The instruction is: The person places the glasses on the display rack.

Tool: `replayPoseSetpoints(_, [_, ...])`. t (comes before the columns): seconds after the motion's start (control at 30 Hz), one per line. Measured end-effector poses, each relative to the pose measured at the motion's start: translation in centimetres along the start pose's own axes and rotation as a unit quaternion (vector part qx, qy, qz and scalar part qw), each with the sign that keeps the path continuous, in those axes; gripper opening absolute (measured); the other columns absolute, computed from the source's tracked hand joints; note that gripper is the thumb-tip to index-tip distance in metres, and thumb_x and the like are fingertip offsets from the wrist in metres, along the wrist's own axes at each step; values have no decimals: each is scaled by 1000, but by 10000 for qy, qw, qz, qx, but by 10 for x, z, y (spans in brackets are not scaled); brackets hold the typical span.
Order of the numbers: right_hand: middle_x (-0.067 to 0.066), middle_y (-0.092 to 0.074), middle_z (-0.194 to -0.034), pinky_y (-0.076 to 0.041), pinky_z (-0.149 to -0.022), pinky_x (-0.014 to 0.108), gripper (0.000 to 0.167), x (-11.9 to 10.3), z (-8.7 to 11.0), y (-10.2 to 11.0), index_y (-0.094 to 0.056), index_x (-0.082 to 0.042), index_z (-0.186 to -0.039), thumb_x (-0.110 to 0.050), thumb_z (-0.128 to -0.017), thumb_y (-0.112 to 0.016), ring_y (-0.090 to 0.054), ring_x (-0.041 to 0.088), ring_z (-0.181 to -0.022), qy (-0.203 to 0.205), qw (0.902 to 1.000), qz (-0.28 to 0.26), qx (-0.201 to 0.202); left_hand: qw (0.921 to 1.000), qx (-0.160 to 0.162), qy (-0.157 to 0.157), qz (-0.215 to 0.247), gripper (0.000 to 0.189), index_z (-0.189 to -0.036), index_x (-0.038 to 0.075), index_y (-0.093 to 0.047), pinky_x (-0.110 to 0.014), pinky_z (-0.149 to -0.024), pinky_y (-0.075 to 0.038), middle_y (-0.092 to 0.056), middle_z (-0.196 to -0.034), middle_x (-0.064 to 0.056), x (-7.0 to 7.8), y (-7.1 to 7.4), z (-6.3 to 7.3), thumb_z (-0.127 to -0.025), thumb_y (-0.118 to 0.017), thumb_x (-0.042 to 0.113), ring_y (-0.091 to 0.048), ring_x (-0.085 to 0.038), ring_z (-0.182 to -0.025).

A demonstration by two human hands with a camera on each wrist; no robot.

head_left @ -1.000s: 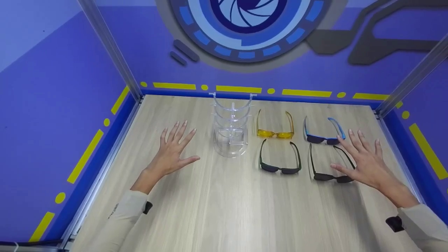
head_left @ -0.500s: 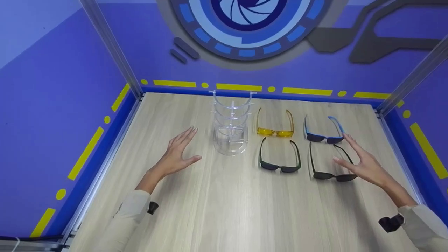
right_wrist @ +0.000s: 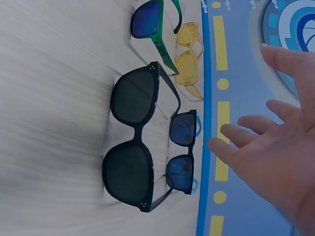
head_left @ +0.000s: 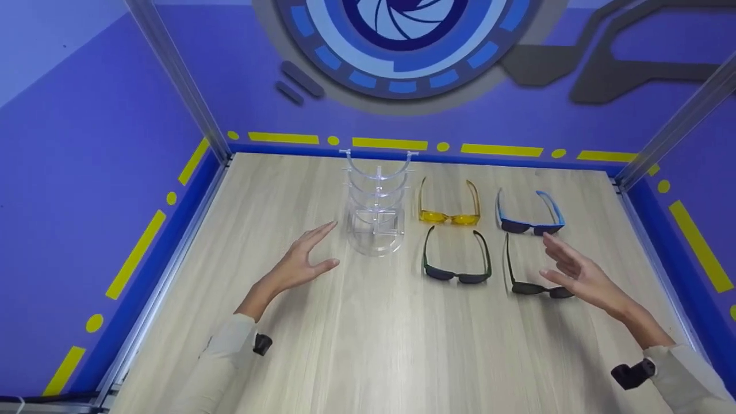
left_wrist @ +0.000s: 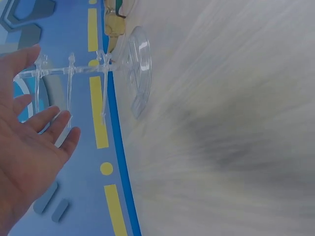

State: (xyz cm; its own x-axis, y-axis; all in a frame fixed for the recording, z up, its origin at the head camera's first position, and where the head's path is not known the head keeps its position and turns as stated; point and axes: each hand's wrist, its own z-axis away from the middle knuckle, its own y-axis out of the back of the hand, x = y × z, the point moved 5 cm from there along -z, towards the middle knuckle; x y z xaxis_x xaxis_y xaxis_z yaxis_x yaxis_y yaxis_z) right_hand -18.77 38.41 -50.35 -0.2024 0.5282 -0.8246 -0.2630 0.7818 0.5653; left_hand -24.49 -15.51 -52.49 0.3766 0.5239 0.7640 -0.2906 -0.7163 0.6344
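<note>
My left hand [head_left: 296,264] hovers over the table left of a clear plastic tiered glasses stand [head_left: 376,198], holding nothing. My right hand [head_left: 586,282] is raised above the black sunglasses [head_left: 530,288], hiding part of their right side in the head view; its fingers bend slightly around nothing. Behind those lie blue-framed sunglasses [head_left: 532,226]. Yellow-tinted glasses [head_left: 448,218] rest just right of the stand. In front of them are dark green sunglasses [head_left: 457,276], whose frame looks bright green in the right wrist view. All the glasses have their temples unfolded, pointing toward the back wall.
A wood-grain table [head_left: 368,345] carries everything. Blue printed panels with yellow dashes [head_left: 390,143] rise at the back and both sides, joined by metal posts [head_left: 178,80]. Small black wrist cameras [head_left: 632,375] stick out from both sleeves.
Both hands have turned from palm-down with spread fingers to palms facing inward, fingers drawn together. Each has shifted slightly toward the middle. Glasses and stand stay in place.
</note>
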Motion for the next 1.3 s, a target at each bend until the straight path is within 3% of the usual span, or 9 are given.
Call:
replayPoseSetpoints(0.07, [-12,-34,-159,-33,-103,-2,73,0,0,-5,-23,-8,-163,-12,-102,-62,-35,-23,-133,32,10000,-24,-66,9999,-49,65,74,77,-161,21,-34,-64,-123,-28,-36,-165,-8,0,-5,-1,-95,-72,34,-32,-37,-153])
replayPoseSetpoints(0.23, [26,-31,-163,-38,-100,0,71,3,1,-15,-23,-8,-163,-17,-103,-61,-37,-22,-132,-150,9993,-178,-283,9994,-233,14,271,75,-160,17,-36,-64,-121,-32,-41,-162,-12,5,-19,-7,-95,-71,32,-38,-38,-149])
replayPoseSetpoints(0.3, [32,-30,-161,-41,-98,1,70,5,4,-18,-23,-7,-163,-18,-104,-60,-39,-21,-131,-248,9987,-306,-325,9988,-319,-28,382,74,-159,16,-36,-65,-120,-33,-43,-160,-14,6,-25,-11,-96,-71,31,-41,-38,-147])
replayPoseSetpoints(0.37, [30,-33,-161,-45,-96,3,69,6,5,-21,-25,-6,-162,-18,-104,-60,-41,-19,-131,-295,9980,-427,-347,9981,-392,-54,469,73,-160,16,-36,-62,-120,-35,-44,-159,-14,7,-31,-13,-97,-70,30,-42,-37,-146])
replayPoseSetpoints(0.6, [-13,-47,-149,-48,-95,9,64,11,5,-33,-29,-3,-160,-16,-105,-58,-50,-10,-130,-281,9960,-736,-422,9907,-438,-186,1276,70,-158,8,-36,-61,-116,-40,-50,-155,-17,8,-51,-26,-98,-69,17,-48,-37,-141])
replayPoseSetpoints(0.7, [-4,-49,-151,-47,-95,8,63,11,0,-37,-30,-2,-159,-17,-105,-58,-52,-9,-129,-323,9957,-759,-415,9834,-474,-140,1748,67,-158,6,-36,-63,-116,-39,-49,-154,-21,12,-59,-37,-99,-67,12,-48,-37,-141])
replayPoseSetpoints(0.9, [36,-38,-155,-47,-97,7,62,7,-10,-50,-29,3,-158,-16,-106,-56,-54,-8,-128,-369,9928,-1040,-471,9754,-605,48,2118,65,-158,8,-37,-57,-116,-41,-48,-154,-21,15,-74,-50,-100,-66,14,-47,-38,-141])
replayPoseSetpoints(1.1, [34,-36,-157,-48,-97,8,63,8,-10,-58,-27,4,-159,-20,-107,-54,-57,-9,-124,-851,9832,-1572,-358,9730,-632,243,2207,65,-158,7,-36,-51,-115,-44,-49,-153,-21,16,-93,-62,-100,-64,10,-50,-35,-138])
replayPoseSetpoints(1.3, [34,-38,-156,-52,-100,14,64,10,-12,-68,-26,7,-158,-19,-107,-55,-61,-5,-122,-960,9762,-1924,-294,9651,-753,193,2502,64,-157,4,-36,-49,-114,-46,-49,-153,-22,19,-112,-76,-101,-64,11,-50,-40,-138])
